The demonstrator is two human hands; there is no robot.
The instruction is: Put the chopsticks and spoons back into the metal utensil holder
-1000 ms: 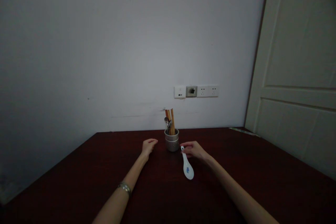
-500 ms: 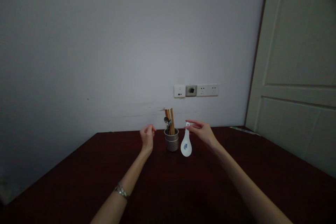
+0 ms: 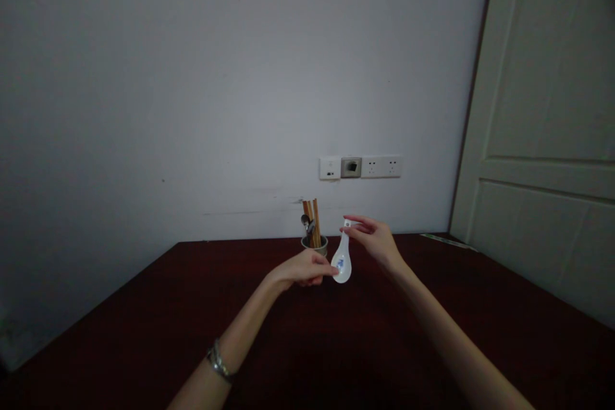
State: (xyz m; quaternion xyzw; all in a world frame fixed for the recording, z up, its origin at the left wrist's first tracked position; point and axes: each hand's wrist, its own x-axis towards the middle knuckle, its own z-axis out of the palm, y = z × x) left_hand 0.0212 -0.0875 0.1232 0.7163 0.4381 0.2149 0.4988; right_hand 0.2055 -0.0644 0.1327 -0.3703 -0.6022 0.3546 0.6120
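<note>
A white soup spoon point(image 3: 344, 250) with a blue motif in its bowl hangs upright, handle up, above the dark table. My right hand point(image 3: 372, 238) pinches the top of the handle between thumb and fingers. At the left edge of the bowl, my left hand point(image 3: 307, 267) has its thumb on the inside, with the other fingers curled behind and partly hidden. Behind my left hand stands a grey metal utensil holder point(image 3: 323, 250), its lower part covered by that hand. Wooden chopsticks point(image 3: 316, 221) and small metal spoons point(image 3: 305, 220) stick up out of it.
The dark red table point(image 3: 192, 282) reaches back to a pale wall point(image 3: 240, 109). Sockets and a switch panel point(image 3: 369, 167) sit on the wall above the holder. A panelled door point(image 3: 542, 141) rises at the right, with a thin strip point(image 3: 446, 241) on the table's back edge near it.
My left hand has moved right from beside the holder and taken hold of the spoon's bowl. The spoon stays in my right hand, slightly tilted.
</note>
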